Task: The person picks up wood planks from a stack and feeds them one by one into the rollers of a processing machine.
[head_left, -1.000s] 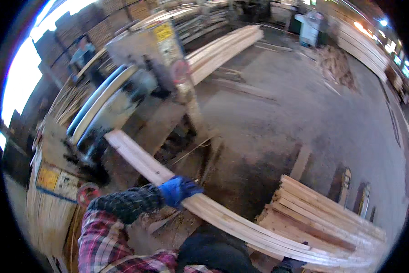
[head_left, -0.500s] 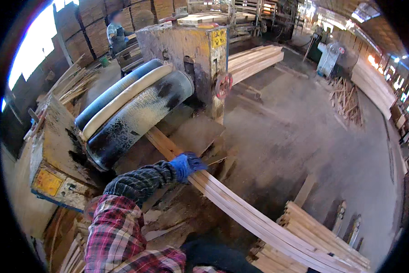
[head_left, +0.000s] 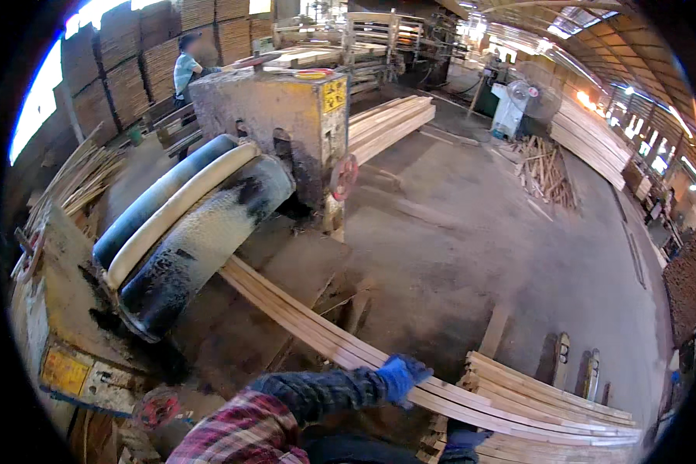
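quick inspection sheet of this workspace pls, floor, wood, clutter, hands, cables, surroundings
Surface: grey floor, dusty and stained.
Job's things: long wooden strips in a bundle, far end out of sight at the large roller; stack of boards at lower right.
Clutter: scrap wood pile on the floor; loose slats heaped at left.
Left hand: blue-gloved hand gripping the strips.
Right hand: dark-gloved hand at the bundle's near side; grip partly hidden.
Cables: nothing seen clearly enough to call a cable.
Surroundings: another person beyond the machine housing; stacked wood behind; pale machine farther off.
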`<act>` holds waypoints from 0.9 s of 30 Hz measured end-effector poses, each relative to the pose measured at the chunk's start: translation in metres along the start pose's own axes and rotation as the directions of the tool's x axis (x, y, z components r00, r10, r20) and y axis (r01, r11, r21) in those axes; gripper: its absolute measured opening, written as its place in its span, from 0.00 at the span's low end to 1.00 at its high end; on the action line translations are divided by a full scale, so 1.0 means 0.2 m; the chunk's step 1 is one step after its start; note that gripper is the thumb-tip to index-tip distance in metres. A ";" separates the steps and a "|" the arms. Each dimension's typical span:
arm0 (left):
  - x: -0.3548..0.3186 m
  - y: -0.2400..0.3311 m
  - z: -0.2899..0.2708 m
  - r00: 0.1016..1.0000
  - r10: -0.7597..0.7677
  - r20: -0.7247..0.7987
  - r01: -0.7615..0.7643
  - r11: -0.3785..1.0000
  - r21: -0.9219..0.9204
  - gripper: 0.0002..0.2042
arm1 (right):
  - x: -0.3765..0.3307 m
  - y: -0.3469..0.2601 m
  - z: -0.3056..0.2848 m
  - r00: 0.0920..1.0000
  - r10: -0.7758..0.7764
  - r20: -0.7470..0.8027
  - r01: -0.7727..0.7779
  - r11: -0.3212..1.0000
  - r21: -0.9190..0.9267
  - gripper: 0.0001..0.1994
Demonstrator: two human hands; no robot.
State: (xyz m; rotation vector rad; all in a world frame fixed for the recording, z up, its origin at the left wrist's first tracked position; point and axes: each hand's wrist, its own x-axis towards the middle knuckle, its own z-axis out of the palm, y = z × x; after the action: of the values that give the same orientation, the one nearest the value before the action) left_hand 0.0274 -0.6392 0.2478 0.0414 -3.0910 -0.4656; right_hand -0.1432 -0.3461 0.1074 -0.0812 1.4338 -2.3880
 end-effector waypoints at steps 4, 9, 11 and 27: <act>0.04 0.02 -0.06 0.986 -0.053 0.160 0.061 0.997 -0.046 0.49 | -0.20 -0.06 0.27 0.768 0.376 0.519 -0.564 0.781 0.269 0.46; -0.16 -0.24 -0.13 0.986 -0.080 0.144 0.077 0.997 0.029 0.50 | -0.32 -0.40 0.40 0.837 0.417 0.354 -0.015 0.665 -0.746 0.37; -0.28 -0.40 -0.23 0.971 -0.104 0.214 0.107 0.994 0.000 0.52 | -0.28 -0.77 0.70 0.780 0.278 0.561 0.419 0.434 -0.798 0.42; -0.24 -0.27 -0.19 0.998 -0.048 0.050 0.039 0.984 0.171 0.51 | 0.17 -0.63 0.62 0.736 0.400 0.547 0.676 -0.476 -0.562 0.56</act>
State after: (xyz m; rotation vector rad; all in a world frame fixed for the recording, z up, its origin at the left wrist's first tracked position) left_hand 0.0767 -0.7013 0.2679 0.0996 -3.1802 -0.2056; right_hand -0.1812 -0.4087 0.2730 -1.5637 2.5711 0.2045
